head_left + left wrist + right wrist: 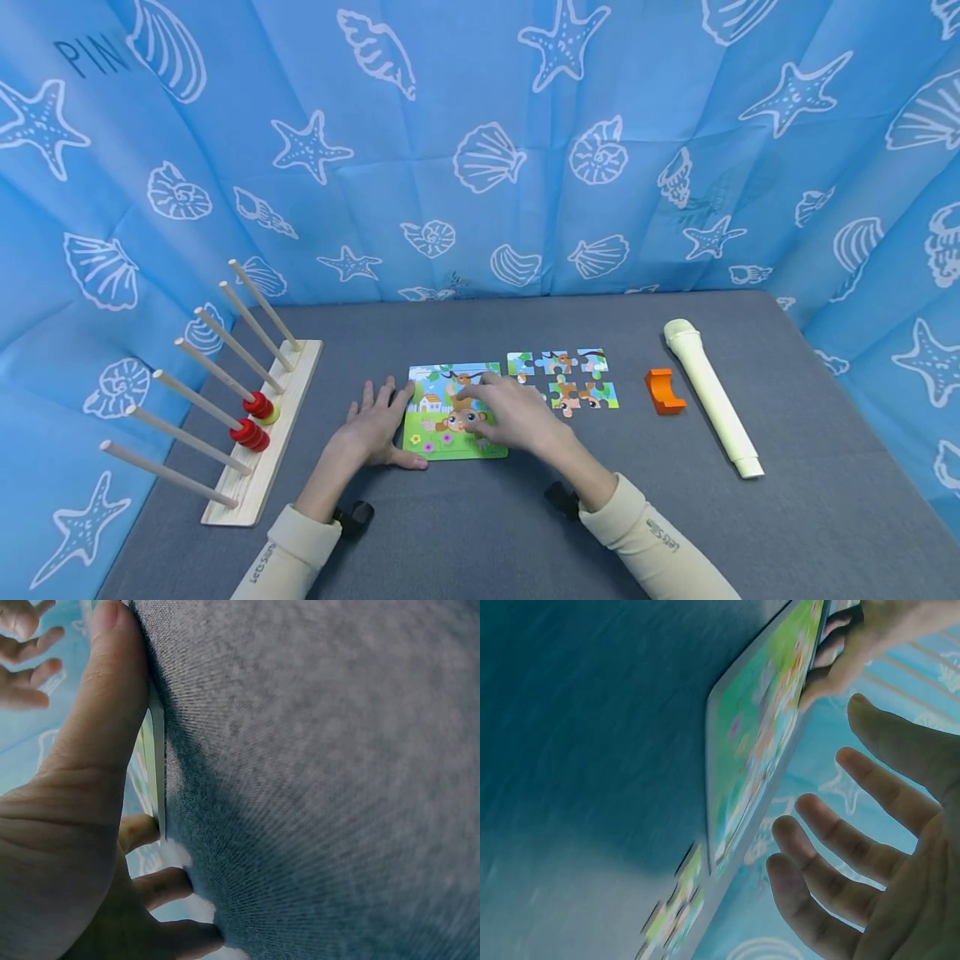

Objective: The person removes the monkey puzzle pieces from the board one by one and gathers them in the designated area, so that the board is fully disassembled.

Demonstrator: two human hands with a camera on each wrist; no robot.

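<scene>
We see puzzle board [444,419] at frame's lower centre; left hand [371,432], fingers spread, likely steadies its left edge; right hand [517,412] hovers, fingers parted, empty; loose pieces [567,400] just right, probably for reach.

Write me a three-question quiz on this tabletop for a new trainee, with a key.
1. How many of the pegs on the wooden rack carry rings?
2. Which lies between the loose puzzle pieces and the cream microphone-shaped object?
a) the wooden rack
b) the orange block
c) a yellow ring
3. True or false: the right hand is pinching a puzzle piece.

Key:
1. Two.
2. b.
3. False; the right wrist view shows its fingers spread apart, holding nothing.
</scene>
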